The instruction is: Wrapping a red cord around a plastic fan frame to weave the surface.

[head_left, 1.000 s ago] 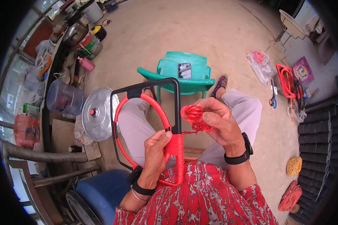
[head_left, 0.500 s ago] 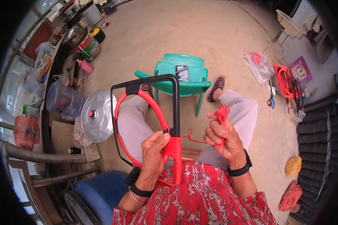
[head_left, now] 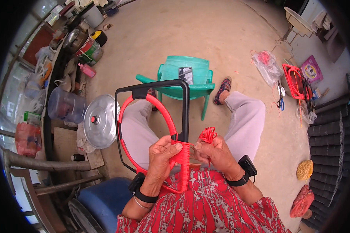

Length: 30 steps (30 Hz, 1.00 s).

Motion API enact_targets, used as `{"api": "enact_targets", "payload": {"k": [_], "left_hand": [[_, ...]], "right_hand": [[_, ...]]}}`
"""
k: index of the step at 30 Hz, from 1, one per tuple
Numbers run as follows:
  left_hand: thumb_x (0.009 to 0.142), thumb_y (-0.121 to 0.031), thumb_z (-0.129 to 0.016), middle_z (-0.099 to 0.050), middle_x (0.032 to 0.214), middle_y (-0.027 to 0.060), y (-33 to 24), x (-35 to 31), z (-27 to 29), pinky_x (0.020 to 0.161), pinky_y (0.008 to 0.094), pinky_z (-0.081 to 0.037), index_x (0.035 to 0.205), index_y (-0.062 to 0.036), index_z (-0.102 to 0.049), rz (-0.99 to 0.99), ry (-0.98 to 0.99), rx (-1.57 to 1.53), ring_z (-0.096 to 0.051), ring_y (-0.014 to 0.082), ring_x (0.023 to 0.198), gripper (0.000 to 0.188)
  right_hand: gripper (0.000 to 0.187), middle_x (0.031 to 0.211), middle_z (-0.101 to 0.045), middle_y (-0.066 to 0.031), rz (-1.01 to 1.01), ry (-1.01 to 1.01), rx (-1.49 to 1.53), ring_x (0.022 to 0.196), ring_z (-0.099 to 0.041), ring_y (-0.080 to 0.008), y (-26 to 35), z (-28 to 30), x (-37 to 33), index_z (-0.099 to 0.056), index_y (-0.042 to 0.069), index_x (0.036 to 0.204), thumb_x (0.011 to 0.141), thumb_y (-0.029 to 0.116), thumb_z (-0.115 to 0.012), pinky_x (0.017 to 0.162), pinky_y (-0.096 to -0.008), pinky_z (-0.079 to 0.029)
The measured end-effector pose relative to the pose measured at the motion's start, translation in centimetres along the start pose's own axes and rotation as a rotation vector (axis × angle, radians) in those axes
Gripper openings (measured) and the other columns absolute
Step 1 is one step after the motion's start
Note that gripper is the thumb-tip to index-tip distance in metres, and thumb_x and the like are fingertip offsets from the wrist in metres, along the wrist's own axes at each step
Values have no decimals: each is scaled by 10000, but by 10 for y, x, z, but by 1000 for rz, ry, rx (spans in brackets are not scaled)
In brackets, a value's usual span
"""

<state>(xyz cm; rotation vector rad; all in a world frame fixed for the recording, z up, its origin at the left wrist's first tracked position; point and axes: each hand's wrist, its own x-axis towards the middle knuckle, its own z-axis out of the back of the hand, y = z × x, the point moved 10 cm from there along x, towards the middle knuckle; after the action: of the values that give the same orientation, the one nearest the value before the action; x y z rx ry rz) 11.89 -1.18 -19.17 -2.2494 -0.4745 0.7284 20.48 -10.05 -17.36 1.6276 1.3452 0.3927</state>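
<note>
A black frame (head_left: 186, 112) with rounded corners stands tilted over my lap, an oval ring (head_left: 163, 110) inside it. Red cord covers most of the ring and is wound in tight turns round the frame's near right side (head_left: 184, 167). My left hand (head_left: 158, 159) is closed on the frame where ring and side meet, thumb on the red winding. Just right of the frame, my right hand (head_left: 217, 155) grips a looped bundle of red cord (head_left: 208, 134), its loops sticking up above the fingers. The fingertips are close to the wound side.
Ahead of my knees stands a green plastic chair (head_left: 186, 64) with a phone (head_left: 186, 75) on it. A metal lid (head_left: 101, 120) and a blue barrel (head_left: 105, 200) are at left. Scissors (head_left: 280, 97) and a red-corded frame (head_left: 293, 81) lie at right.
My right hand has come left and slightly down with the cord bundle, up close to the frame. The stretch of cord between them is now short. My left hand keeps its hold.
</note>
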Motion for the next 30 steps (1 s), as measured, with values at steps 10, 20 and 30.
{"api": "enact_targets", "payload": {"k": [10, 20, 30], "left_hand": [[869, -90, -644, -658, 829, 79, 7, 8, -1, 422, 209, -449, 1002, 20, -591, 115, 64, -26, -606, 88, 582, 181], [853, -98, -629, -665, 844, 100, 28, 12, 11, 553, 252, -537, 966, 22, -607, 310, 13, 32, -646, 143, 670, 167], [871, -70, -613, -664, 908, 120, 25, 25, -4, 727, 282, -553, 977, 30, -597, 313, 115, -93, -664, 164, 780, 146]], "right_hand": [[258, 502, -351, 28, 1, -10, 5, 452, -363, -72, -13, 9, 4, -448, 80, 695, 909, 180, -553, 445, -247, -290], [256, 528, -388, 36, -10, -7, 5, 459, -338, -55, -20, 16, -1, -458, 89, 679, 912, 160, -540, 454, -244, -271], [233, 551, -397, 40, -88, -30, 44, 470, -334, -54, -25, 9, 2, -477, 90, 729, 928, 193, -539, 449, -237, -270]]}}
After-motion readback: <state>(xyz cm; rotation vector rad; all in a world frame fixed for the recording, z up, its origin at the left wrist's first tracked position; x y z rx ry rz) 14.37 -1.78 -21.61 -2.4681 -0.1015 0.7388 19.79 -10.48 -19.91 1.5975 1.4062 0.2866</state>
